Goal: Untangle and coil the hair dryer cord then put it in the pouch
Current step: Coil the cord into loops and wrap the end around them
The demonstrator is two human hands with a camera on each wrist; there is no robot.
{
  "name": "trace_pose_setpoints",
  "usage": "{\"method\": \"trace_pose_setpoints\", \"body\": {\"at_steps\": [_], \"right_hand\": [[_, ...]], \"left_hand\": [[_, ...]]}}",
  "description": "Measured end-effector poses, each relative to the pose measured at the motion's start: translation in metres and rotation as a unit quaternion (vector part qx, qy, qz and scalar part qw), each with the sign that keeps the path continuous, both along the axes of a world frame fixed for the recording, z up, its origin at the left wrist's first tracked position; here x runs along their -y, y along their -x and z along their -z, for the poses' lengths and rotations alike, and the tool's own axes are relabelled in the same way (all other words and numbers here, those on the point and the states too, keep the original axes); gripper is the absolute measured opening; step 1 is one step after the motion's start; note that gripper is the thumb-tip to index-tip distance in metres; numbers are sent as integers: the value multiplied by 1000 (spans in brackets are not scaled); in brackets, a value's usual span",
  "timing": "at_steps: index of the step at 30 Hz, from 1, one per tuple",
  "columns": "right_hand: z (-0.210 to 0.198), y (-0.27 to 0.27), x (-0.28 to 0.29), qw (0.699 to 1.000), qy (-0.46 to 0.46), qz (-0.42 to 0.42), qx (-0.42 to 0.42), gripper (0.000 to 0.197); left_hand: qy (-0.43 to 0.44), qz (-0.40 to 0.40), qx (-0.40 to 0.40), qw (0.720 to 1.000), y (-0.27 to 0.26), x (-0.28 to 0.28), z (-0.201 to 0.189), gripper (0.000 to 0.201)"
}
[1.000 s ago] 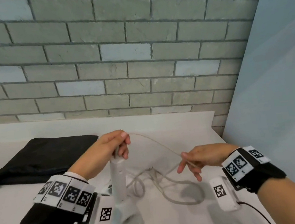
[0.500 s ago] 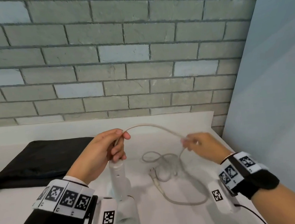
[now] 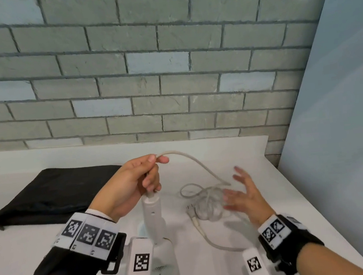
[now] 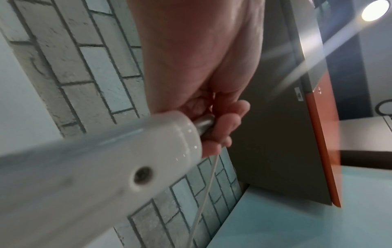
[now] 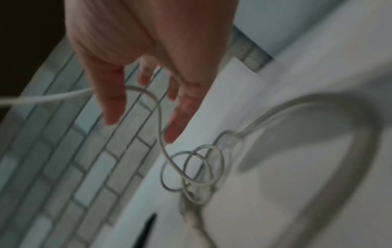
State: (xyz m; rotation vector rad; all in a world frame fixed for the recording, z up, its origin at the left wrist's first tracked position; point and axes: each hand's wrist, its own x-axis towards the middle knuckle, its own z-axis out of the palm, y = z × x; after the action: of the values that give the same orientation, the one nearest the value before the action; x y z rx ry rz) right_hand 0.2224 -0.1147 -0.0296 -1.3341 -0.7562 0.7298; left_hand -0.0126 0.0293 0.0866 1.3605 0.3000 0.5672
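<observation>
A white hair dryer stands head-down on the white table, handle up. My left hand grips the cord where it leaves the handle top, seen close in the left wrist view as the handle with my fingers curled round the cord's grey sleeve. The cord arcs right and drops into a tangled pile with the plug at its left. My right hand hovers over the pile, fingers spread, holding nothing; in the right wrist view the loops lie beyond my fingers. A black pouch lies flat at the left.
A grey brick wall runs along the back of the table. A pale blue panel stands at the right, close to the table's right edge. Bare tabletop lies in front of the pouch.
My right hand has let go of the cord and dropped, fingers spread, toward the tangled pile. The left hand keeps its grip at the handle top.
</observation>
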Motion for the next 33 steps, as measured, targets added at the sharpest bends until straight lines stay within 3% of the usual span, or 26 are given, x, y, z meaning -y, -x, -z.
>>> {"method": "trace_pose_setpoints", "body": {"at_steps": [1, 2, 3, 5, 6, 7, 8, 11, 14, 16, 17, 19, 20, 21, 24, 25, 27, 30, 33], "right_hand": [[-1, -2, 0, 999, 26, 24, 23, 89], [-3, -1, 1, 991, 94, 14, 98, 87], [-5, 1, 2, 956, 199, -33, 214, 86], [2, 8, 3, 800, 409, -150, 413, 98], [5, 14, 3, 733, 467, -181, 461, 100], [6, 19, 3, 707, 486, -191, 477, 96], [6, 24, 2, 700, 491, -192, 481, 91], [3, 35, -5, 696, 511, -205, 461, 73], [3, 41, -10, 714, 495, -213, 447, 14], [1, 38, -15, 753, 467, -165, 433, 32], [3, 31, -20, 789, 437, -113, 416, 33], [0, 16, -28, 857, 347, 23, 380, 29], [-2, 8, -32, 874, 310, 66, 367, 20], [-6, 2, -34, 876, 308, 71, 365, 8], [-17, -3, -36, 855, 352, 11, 381, 47], [-24, -2, -38, 849, 351, -1, 395, 52], [-42, 4, -43, 864, 276, 2, 421, 52], [-77, 30, -52, 921, 106, 3, 375, 62], [-97, 60, -61, 922, 30, -87, 375, 64]], "left_hand": [[7, 2, -1, 1000, 0, -1, -1, 28], [11, 7, -3, 1000, 1, -1, -2, 29], [12, 13, -3, 1000, 1, -1, -3, 28], [11, 30, -3, 999, 2, -1, -6, 26], [10, 37, -5, 999, 1, 0, -7, 28], [9, 42, -7, 999, 1, 1, -8, 32], [7, 41, -10, 999, 1, 1, -8, 36], [7, 36, -2, 999, 1, 2, -6, 41], [27, 42, 29, 998, 3, 0, -9, 28], [63, 54, 43, 996, 5, -1, -12, 21], [77, 58, 49, 994, 6, -2, -14, 20], [84, 68, 56, 993, 5, -2, -16, 25], [76, 68, 55, 993, 5, -2, -17, 28], [66, 67, 50, 994, 5, -2, -17, 30], [47, 74, 50, 995, 3, -1, -18, 31], [42, 75, 52, 995, 2, -1, -18, 30], [38, 78, 48, 995, 0, -1, -18, 31], [49, 114, 36, 992, -3, -2, -18, 42], [70, 151, 31, 986, -5, 1, -19, 45]]}}
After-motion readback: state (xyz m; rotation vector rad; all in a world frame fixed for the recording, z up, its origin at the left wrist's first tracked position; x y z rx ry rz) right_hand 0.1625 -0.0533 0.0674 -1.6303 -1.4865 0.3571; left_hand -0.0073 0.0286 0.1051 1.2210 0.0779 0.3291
